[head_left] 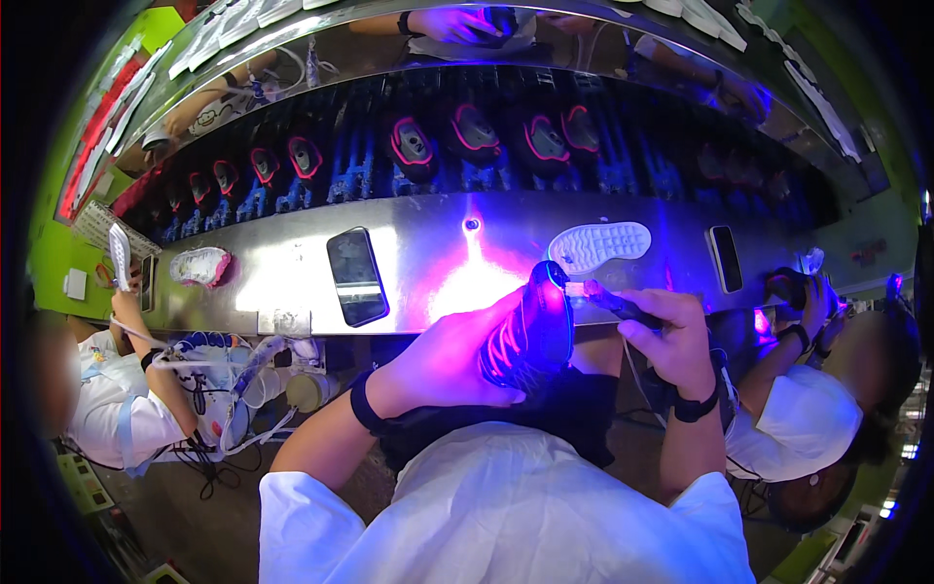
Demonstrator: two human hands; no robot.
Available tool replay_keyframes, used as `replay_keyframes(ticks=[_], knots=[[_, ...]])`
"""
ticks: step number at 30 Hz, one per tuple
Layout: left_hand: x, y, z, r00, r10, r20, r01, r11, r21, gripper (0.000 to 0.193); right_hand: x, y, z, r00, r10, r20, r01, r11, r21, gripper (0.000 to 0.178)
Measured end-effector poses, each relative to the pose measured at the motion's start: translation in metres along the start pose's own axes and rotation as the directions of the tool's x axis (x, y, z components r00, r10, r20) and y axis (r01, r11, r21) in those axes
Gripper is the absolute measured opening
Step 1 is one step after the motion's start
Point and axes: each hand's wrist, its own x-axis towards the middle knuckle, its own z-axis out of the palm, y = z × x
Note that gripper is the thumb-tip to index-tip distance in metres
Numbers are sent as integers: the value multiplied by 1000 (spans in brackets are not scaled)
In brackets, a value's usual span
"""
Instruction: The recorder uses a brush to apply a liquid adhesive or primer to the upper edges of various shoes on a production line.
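My left hand (446,358) grips a dark shoe upper (537,336) with pink lacing, held tilted just off the near edge of the metal bench. Closed around the dark handle of a brush (628,309), my right hand (673,341) is to the right of the shoe. The brush's pale tip meets or nearly touches the shoe's upper end; I cannot tell which. Beyond the shoe, a white shoe sole (601,245) lies tread up on the bench. Purple and pink light falls over the shoe and both hands.
A small bright lamp (473,225) glows on the metal bench (263,234). Phones (358,277) (724,258) lie left and right. Behind runs a conveyor carrying several dark shoes (413,144). Co-workers sit at both sides, near hoses and a pale canister (309,391).
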Motion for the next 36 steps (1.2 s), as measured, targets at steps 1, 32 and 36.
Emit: replay_keyframes(ticks=[1, 32, 36], knots=[[-1, 1, 1, 999, -45, 23, 45, 999, -24, 99, -3, 2, 0, 1000, 21, 6, -21, 1000, 20, 37], [32, -17, 30, 909, -411, 74, 376, 729, -572, 64, -35, 42, 19, 929, 364, -60, -326, 886, 331, 31], [31, 2, 13, 848, -525, 71, 471, 686, -554, 61, -54, 63, 23, 977, 211, 14, -202, 911, 361, 33]])
